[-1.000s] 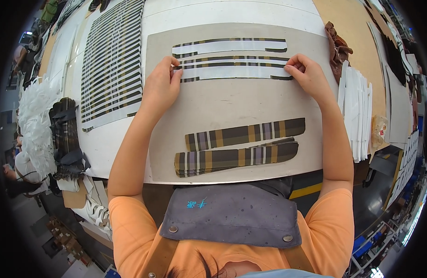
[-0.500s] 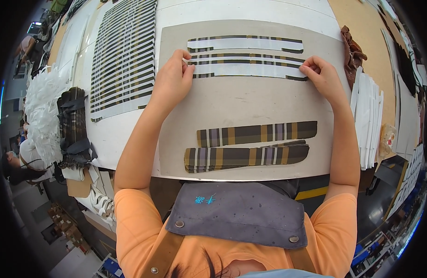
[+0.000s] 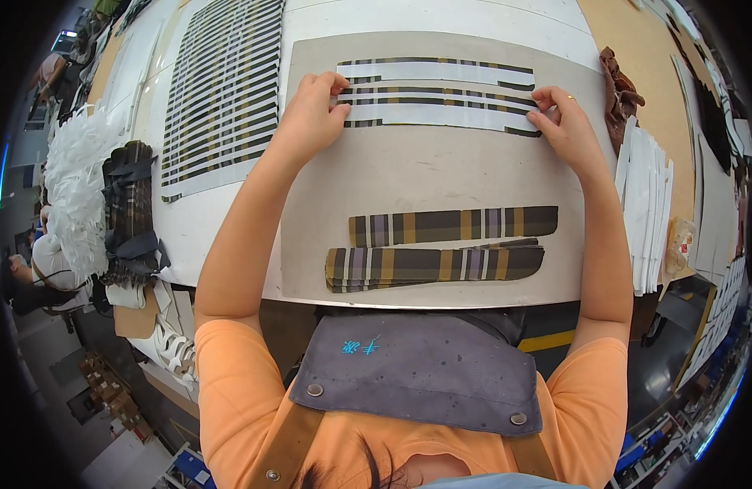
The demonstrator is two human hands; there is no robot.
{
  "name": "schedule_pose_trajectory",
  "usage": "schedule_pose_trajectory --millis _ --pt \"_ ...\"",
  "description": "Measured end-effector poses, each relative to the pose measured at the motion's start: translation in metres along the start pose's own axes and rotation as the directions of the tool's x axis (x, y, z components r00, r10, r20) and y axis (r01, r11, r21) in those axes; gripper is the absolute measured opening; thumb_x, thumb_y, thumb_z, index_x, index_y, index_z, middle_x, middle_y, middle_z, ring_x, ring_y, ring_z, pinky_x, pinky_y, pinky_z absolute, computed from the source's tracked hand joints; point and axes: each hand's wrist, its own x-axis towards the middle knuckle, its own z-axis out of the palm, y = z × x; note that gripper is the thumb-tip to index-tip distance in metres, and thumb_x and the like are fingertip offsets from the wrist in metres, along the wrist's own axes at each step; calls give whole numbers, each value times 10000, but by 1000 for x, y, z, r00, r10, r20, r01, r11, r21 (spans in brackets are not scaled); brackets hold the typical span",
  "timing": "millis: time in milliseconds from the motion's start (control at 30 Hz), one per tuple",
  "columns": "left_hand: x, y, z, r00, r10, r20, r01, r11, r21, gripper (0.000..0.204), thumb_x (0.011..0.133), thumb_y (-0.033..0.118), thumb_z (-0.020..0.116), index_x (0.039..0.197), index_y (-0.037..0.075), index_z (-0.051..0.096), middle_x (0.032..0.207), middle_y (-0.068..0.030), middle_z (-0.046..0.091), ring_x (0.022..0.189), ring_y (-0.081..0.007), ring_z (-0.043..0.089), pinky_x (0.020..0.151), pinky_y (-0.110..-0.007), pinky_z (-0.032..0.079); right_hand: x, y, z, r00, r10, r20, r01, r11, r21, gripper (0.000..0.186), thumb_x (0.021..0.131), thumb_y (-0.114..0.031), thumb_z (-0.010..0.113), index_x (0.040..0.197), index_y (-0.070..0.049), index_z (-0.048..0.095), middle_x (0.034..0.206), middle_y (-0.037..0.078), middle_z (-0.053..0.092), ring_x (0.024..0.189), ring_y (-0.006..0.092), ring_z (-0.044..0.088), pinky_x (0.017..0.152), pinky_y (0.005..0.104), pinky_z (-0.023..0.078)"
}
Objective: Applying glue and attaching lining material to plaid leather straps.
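My left hand (image 3: pixel 310 118) has its fingertips closed on the left end of a plaid fabric strip with white backing (image 3: pixel 441 116) on a grey board (image 3: pixel 425 171). At the other end of that strip is my right hand (image 3: pixel 567 130), fingers curled onto its edge. A similar backed strip (image 3: pixel 437 72) lies just above. Toward the board's front edge lie a single dark olive, mustard, lilac and white plaid piece (image 3: pixel 453 224) and a small overlapping pile of matching pieces (image 3: pixel 433 265).
Left are rows of overlapped striped strips (image 3: pixel 217 98), white shredded scraps (image 3: pixel 74 196) and dark plaid fabric (image 3: pixel 127 212). Right are brown crumpled material (image 3: pixel 622 94), long white strips (image 3: pixel 641 204) and a crinkled clear bag (image 3: pixel 679 244). A person (image 3: pixel 41 269) sits at far left.
Both hands have shifted a little toward the board's far side, and my right fingers now reach higher on the strip's end. The whole view has shifted slightly.
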Motion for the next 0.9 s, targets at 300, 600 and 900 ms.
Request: schedule_pose_trajectory --millis 300,600,900 --pt "12 8 -11 982 -90 167 85 996 34 363 824 65 621 1174 101 533 950 -64 458 808 -178 479 764 -306 451 -3 10 -4 992 -123 -23 124 992 26 153 848 -126 645 891 -5 563 788 20 531 695 100 455 625 243 393" --pt "12 -8 -10 987 -17 160 -12 984 179 251 827 113 624 1072 116 568 1107 -132 468 1024 -292 491 846 -379 444 -32 -35 -17 946 -231 -226 214 972 -96 134 854 -113 655 892 -12 576 726 29 557 620 96 465 575 239 389" --pt "-74 -52 -73 999 41 24 -30 937 -347 134 858 95 613 947 26 540 830 -16 563 793 -107 527 729 -258 428 -32 -74 4 992 -116 50 92 935 343 128 872 -108 650 909 -31 555 748 -34 554 688 40 505 595 193 406"
